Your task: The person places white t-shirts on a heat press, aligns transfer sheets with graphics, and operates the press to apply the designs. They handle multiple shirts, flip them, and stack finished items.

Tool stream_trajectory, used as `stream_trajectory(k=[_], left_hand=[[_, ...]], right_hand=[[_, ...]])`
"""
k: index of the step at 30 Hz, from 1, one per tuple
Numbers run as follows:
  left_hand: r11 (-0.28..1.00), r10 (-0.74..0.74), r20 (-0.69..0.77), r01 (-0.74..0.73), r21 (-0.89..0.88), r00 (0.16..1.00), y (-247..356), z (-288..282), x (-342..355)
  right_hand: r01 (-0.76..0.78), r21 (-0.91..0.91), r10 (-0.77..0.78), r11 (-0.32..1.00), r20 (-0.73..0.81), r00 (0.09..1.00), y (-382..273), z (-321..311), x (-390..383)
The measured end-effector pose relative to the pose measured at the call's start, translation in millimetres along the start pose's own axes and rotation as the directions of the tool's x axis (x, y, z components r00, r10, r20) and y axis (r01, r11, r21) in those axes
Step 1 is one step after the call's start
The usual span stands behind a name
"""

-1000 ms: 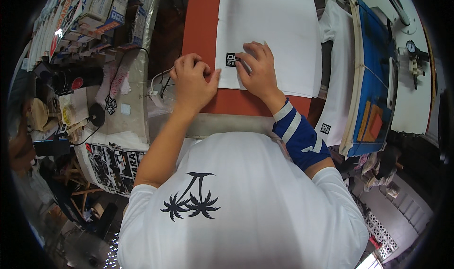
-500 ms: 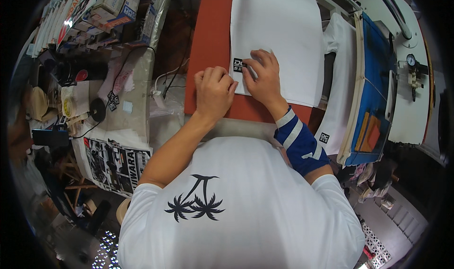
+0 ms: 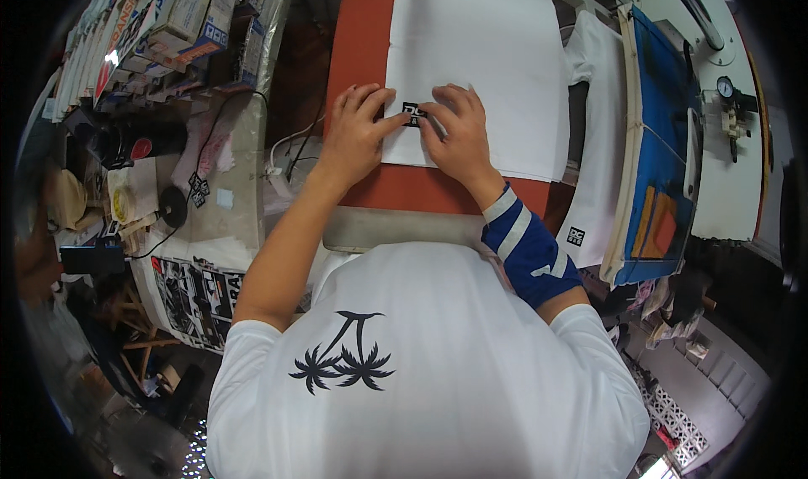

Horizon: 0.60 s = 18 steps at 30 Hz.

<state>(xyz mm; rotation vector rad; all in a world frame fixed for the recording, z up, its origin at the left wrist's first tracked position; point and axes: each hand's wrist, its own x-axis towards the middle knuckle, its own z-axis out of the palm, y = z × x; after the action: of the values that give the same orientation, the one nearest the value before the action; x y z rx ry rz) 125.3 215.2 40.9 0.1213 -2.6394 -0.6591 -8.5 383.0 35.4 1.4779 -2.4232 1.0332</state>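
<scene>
The black square label (image 3: 412,108) with white lettering lies near the lower-left corner of the white sheet (image 3: 488,50). The sheet lies on the red board (image 3: 471,194), which shows along the left and lower edges.

Left hand (image 3: 357,135): positioned over the left edge of the sheet. The fingers are spread, and the grip is wide. The thumb extends to the left side of the label.

Right hand (image 3: 459,132): positioned over the sheet, at the right side of the label. The fingers are curved, and the grip between thumb and forefinger is narrow; whether it pinches the label cannot be determined. A blue sleeve (image 3: 532,247) with white stripes covers the right forearm.

To the right of the board hangs a white T-shirt (image 3: 602,134) bearing a black square mark. Beyond it stands a blue panel (image 3: 665,159) in a pale frame. A round pressure gauge (image 3: 725,86) is mounted at the far right. Cartons (image 3: 192,16) are stacked at upper left.
</scene>
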Motion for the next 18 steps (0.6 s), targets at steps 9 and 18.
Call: stream_trajectory(k=[9, 18], left_hand=[[0.999, 0.022, 0.032, -0.023, 0.045, 0.999, -7.8, 2.3, -1.6], [1.000, 0.011, 0.025, -0.011, 0.029, 1.000, -7.1, 1.2, -1.2]], right_hand=[[0.000, -0.019, 0.000, 1.000, -0.005, 1.000, -1.6, -0.9, 1.9], [0.000, -0.016, 0.000, 1.000, 0.002, 1.000, -1.3, -1.3, 1.9]])
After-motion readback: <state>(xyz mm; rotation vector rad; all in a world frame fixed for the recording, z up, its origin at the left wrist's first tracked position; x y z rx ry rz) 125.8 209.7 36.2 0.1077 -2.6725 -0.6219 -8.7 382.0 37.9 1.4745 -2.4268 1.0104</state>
